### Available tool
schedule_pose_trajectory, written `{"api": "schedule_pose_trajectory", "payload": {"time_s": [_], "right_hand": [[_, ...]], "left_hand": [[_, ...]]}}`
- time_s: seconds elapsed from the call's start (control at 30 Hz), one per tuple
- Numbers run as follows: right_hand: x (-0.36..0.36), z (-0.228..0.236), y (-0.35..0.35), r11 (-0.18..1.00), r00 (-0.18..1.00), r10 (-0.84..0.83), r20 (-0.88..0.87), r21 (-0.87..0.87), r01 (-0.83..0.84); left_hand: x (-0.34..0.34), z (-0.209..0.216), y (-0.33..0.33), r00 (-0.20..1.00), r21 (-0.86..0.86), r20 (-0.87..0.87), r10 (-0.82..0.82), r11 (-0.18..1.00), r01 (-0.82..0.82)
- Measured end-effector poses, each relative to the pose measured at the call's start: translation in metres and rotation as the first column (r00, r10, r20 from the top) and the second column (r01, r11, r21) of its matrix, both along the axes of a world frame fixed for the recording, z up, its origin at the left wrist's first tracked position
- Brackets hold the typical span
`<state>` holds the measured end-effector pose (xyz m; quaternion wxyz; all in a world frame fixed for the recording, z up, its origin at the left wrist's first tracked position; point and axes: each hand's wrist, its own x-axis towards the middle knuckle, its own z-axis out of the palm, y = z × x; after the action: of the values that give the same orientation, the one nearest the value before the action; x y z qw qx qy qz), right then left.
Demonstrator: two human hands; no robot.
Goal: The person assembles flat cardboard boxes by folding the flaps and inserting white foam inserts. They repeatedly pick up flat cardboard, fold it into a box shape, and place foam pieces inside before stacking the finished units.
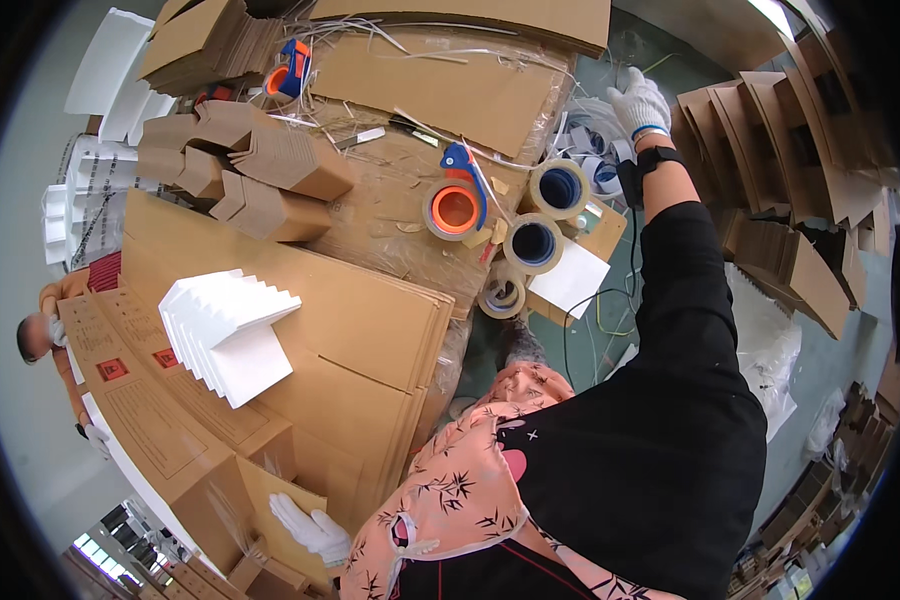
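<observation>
Cardboard box (210, 470) is lying at the near edge of the table (390, 230), and the gloved left hand (310, 528), fingers spread flat, is pressing its flap without grasping it. With the body twisting and the right hand (638, 102) stretching far out, loosely open, toward the tape rolls (558, 190), the box could be sliding off unwatched.

Your gloved left hand (310, 528) rests flat on the brown cardboard box (205, 470), low at the stack's near edge. Your gloved right hand (638, 103) reaches out over the clear tape rolls (558, 188), fingers curled.
</observation>
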<state>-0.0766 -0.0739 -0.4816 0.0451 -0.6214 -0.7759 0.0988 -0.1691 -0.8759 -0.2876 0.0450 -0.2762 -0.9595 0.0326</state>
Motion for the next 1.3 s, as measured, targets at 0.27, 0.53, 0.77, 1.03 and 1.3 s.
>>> {"api": "schedule_pose_trajectory", "payload": {"time_s": [0.27,0.53,0.77,1.03,1.3], "right_hand": [[-0.073,-0.012,0.048,0.993,0.999,0.032,-0.005,0.112,-0.032],[-0.096,-0.02,0.045,0.899,0.962,0.173,0.21,0.367,-0.241],[-0.08,0.016,0.008,0.757,0.892,0.44,-0.108,0.578,-0.304],[-0.032,0.119,-0.089,0.712,0.535,0.612,-0.582,0.701,-0.051],[-0.016,0.246,-0.255,0.975,-0.232,0.042,-0.972,0.091,-0.201]], "left_hand": [[0.009,-0.002,0.013,0.968,0.086,0.024,0.249,0.964,-0.25],[0.007,-0.002,0.018,0.962,0.022,0.042,0.271,0.962,-0.272],[0.013,-0.004,0.025,0.971,0.032,-0.033,0.236,0.972,-0.235],[0.011,-0.003,0.022,0.979,0.036,-0.06,0.196,0.98,-0.194],[0.008,0.033,0.003,0.977,0.437,0.199,0.081,0.884,-0.163]]}}
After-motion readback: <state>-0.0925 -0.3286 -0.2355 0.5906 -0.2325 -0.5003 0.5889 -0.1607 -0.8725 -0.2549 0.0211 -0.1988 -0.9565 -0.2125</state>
